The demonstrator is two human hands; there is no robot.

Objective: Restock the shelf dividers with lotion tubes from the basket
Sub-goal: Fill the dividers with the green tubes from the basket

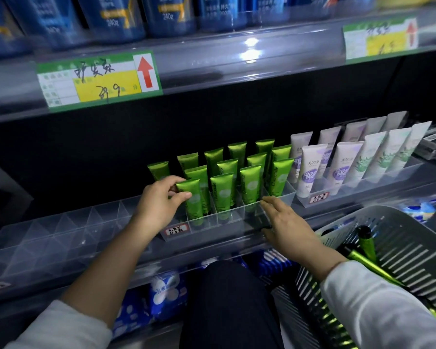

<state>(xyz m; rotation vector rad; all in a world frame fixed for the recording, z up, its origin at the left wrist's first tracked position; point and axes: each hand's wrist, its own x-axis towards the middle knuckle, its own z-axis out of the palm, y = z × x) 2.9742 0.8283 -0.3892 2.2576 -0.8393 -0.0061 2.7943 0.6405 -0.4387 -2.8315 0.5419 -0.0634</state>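
The left hand (pixel 161 197) pinches a green lotion tube (pixel 193 200) standing in the clear divider tray (pixel 227 222). The right hand (pixel 287 222), fingers extended, touches the tray's front rim.

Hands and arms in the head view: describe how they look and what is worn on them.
The left hand and right hand are bare; no gloves, rings or watch show. The left sleeve and right sleeve are plain white. The left one ends near the elbow, the right one just above the wrist.
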